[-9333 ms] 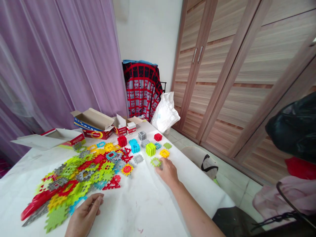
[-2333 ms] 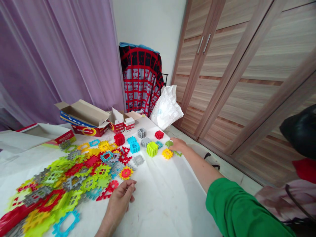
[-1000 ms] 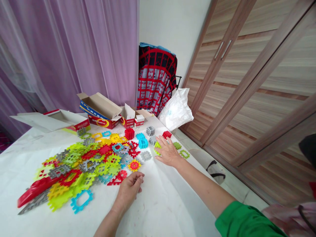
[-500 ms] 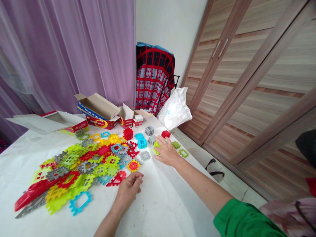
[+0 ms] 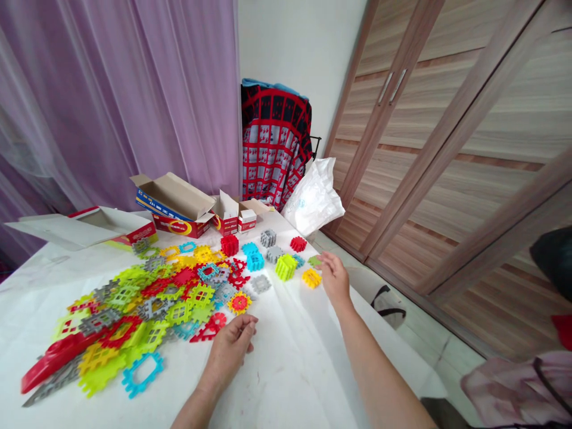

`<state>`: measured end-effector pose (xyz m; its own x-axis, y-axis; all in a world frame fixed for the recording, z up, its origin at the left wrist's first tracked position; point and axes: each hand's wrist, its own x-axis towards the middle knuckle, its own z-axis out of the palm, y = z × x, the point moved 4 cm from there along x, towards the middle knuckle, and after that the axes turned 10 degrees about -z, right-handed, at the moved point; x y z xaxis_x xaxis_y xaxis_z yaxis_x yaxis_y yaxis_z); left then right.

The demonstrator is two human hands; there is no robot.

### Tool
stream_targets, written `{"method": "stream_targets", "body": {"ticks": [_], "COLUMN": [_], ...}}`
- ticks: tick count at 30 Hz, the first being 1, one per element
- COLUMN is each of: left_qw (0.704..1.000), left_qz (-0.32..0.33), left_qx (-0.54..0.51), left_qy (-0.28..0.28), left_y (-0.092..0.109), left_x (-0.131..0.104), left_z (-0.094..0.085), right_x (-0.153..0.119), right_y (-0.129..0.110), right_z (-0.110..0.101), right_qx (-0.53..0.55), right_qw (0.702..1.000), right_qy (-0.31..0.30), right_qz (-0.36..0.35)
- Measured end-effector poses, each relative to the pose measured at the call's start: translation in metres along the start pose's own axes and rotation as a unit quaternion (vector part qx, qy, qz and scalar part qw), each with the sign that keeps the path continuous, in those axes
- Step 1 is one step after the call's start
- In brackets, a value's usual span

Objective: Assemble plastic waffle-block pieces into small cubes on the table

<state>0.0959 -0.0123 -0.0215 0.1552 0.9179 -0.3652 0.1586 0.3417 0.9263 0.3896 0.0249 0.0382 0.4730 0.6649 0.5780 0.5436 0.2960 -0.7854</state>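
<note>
My left hand [image 5: 232,345] rests loosely curled on the white table [image 5: 286,369], with nothing visible between its fingers. To its left spreads a heap of toothed plastic pieces [image 5: 156,304] in green, red, yellow, grey and blue. My right hand [image 5: 335,277] is at the table's right side, fingers bent together beside a flat green piece [image 5: 314,261]; what lies beneath them is hidden. Left of it are a yellow stack [image 5: 311,278], a lime-green stack [image 5: 286,267] and a red stack [image 5: 298,243]. Blue stacks [image 5: 254,260] and a grey stack [image 5: 268,238] stand farther back.
Open cardboard boxes [image 5: 179,225] line the back edge. A white plastic bag [image 5: 315,199] is at the back right corner, before a cloth-covered chair [image 5: 274,140]. A wooden wardrobe [image 5: 415,149] stands to the right, and a long red piece [image 5: 56,360] lies at front left.
My right hand has moved right, off the lime-green stack to the flat green pieces, uncovering the yellow stack. My left hand stays curled in place. The view has shifted slightly.
</note>
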Motion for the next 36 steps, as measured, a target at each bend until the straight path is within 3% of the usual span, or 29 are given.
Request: {"method": "stream_targets", "body": {"ticks": [3, 6, 8, 11, 17, 24, 27, 31, 36], "left_qw": [1.0, 0.999, 0.999, 0.995, 0.97, 0.875, 0.861, 0.866, 0.876], "left_qz": [0.011, 0.031, 0.051, 0.093, 0.185, 0.308, 0.301, 0.267, 0.244], "left_qx": [-0.001, 0.001, 0.002, 0.005, 0.088, 0.27, 0.309, 0.317, 0.31], "left_qy": [-0.003, 0.006, 0.015, 0.034, 0.135, 0.258, 0.27, 0.279, 0.277], "left_y": [0.004, 0.007, 0.008, 0.011, 0.011, 0.005, 0.002, -0.001, -0.007], "left_x": [-0.005, -0.009, -0.011, -0.012, -0.014, -0.028, -0.039, -0.047, -0.041], "left_z": [-0.001, -0.001, -0.001, -0.002, -0.021, -0.074, -0.09, -0.099, -0.101], "right_x": [-0.042, -0.077, -0.091, -0.1, -0.099, -0.1, -0.101, -0.094, -0.059], "right_y": [0.005, -0.01, -0.023, -0.037, -0.034, -0.039, -0.04, -0.032, -0.016], "right_z": [0.008, 0.032, 0.047, 0.063, 0.07, 0.072, 0.073, 0.068, 0.052], "right_qx": [0.061, 0.057, 0.036, -0.01, -0.054, -0.117, -0.114, -0.093, -0.104], "right_qw": [0.996, 0.995, 0.988, 0.972, 0.964, 0.95, 0.95, 0.96, 0.96], "right_qy": [0.043, -0.069, -0.151, -0.226, -0.254, -0.278, -0.279, -0.262, -0.26], "right_qz": [0.053, 0.048, 0.002, -0.071, -0.061, -0.08, -0.083, -0.041, 0.017]}}
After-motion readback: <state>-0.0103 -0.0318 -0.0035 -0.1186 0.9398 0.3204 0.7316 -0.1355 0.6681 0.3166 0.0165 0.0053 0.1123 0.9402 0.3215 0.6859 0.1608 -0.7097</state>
